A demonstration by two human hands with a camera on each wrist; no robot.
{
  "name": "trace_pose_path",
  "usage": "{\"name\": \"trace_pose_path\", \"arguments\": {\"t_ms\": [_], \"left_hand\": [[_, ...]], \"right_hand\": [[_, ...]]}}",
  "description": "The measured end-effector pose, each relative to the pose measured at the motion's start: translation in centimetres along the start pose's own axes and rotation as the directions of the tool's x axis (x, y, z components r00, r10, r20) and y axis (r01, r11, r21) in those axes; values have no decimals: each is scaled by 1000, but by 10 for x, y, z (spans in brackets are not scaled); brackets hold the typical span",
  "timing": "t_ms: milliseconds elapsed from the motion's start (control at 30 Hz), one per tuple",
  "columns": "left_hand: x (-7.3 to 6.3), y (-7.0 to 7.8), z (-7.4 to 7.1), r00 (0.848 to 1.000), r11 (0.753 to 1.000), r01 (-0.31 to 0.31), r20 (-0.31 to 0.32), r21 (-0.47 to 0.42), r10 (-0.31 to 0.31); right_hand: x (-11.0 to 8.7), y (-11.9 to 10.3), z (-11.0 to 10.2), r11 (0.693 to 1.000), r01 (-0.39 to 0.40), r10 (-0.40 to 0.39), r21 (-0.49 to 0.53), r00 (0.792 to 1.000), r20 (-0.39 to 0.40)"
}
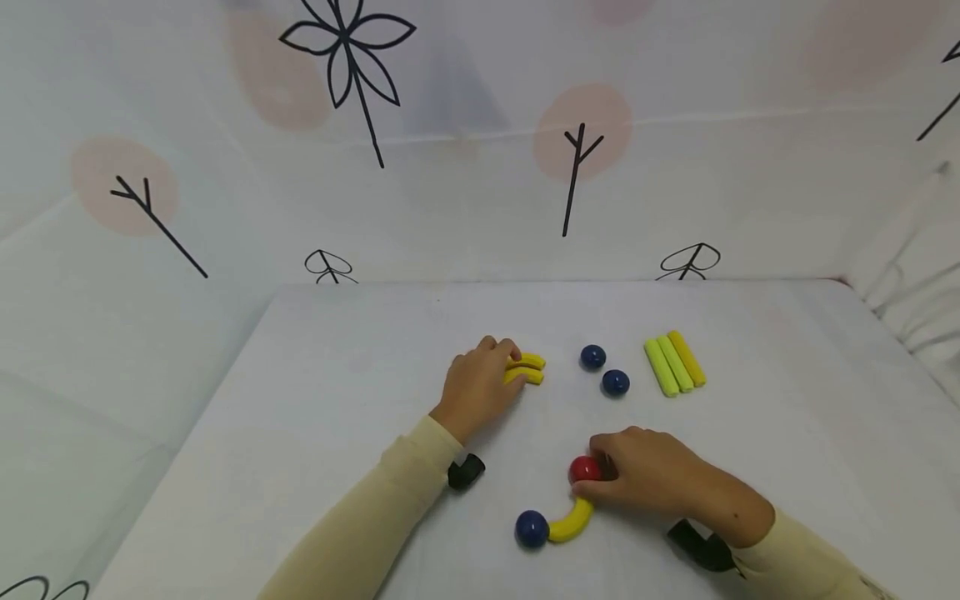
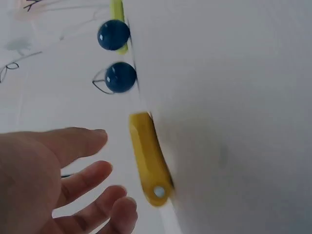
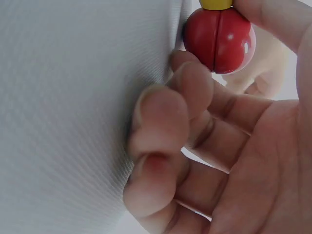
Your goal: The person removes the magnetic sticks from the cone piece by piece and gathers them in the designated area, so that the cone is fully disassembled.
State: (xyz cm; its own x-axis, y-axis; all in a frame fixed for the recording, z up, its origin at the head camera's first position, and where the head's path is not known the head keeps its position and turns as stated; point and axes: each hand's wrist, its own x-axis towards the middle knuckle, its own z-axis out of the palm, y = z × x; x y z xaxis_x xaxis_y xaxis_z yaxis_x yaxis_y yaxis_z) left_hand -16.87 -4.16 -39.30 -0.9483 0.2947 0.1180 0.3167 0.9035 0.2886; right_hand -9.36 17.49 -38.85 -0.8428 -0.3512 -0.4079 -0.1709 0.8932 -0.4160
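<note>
My left hand (image 1: 480, 387) is over two curved yellow pieces (image 1: 534, 377), its thumb and fingers spread loosely around their near ends. In the left wrist view its fingers are lightly bent and apart, beside a yellow piece (image 2: 148, 158) with a silvery dot at one end. My right hand (image 1: 656, 471) pinches a glossy red ball (image 1: 584, 469) between thumb and fingers. A thin seam runs across that red ball (image 3: 218, 41). Another curved yellow piece (image 1: 572, 522) joins the red ball to a dark blue ball (image 1: 532, 529), lying on the white table.
Two more dark blue balls (image 1: 604, 371) lie right of the left hand. Farther right, two lime sticks (image 1: 667, 367) and one yellow stick (image 1: 687, 358) lie side by side. Black wrist-worn devices (image 1: 467, 472) show under both forearms. A patterned white sheet (image 1: 465, 200) hangs behind the table.
</note>
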Motion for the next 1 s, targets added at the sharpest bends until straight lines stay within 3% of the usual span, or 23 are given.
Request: {"name": "trace_pose_path", "arguments": {"t_ms": [100, 200, 267, 400, 533, 633, 833, 1000], "left_hand": [[-4, 8, -3, 997, 996, -53, 53, -70, 57], [-9, 14, -6, 976, 981, -114, 168, -155, 140], [-11, 18, -10, 946, 966, -154, 253, -206, 205], [-15, 21, -14, 865, 924, -242, 366, -297, 344], [-16, 20, -11, 792, 878, -306, 413, -368, 449], [-17, 19, -8, 756, 855, -321, 434, -407, 490], [-17, 19, -4, 719, 838, -331, 459, -433, 522], [-18, 20, -3, 726, 840, -347, 448, -417, 522]], "right_hand": [[1, 0, 1, 1000, 30, -29, 5, 999, -45], [1, 0, 3, 997, 71, -69, 15, 994, -82], [2, -1, 4, 997, 79, -77, 16, 992, -101], [1, -1, 5, 998, 64, -62, 12, 992, -106], [-2, -1, 6, 1000, 29, -30, -5, 997, -66], [-3, -2, 6, 1000, 11, -12, -27, 999, -38], [-4, -1, 6, 998, 63, -63, -10, 998, -21], [-2, -2, 7, 997, 72, -70, 34, 996, -48]]}}
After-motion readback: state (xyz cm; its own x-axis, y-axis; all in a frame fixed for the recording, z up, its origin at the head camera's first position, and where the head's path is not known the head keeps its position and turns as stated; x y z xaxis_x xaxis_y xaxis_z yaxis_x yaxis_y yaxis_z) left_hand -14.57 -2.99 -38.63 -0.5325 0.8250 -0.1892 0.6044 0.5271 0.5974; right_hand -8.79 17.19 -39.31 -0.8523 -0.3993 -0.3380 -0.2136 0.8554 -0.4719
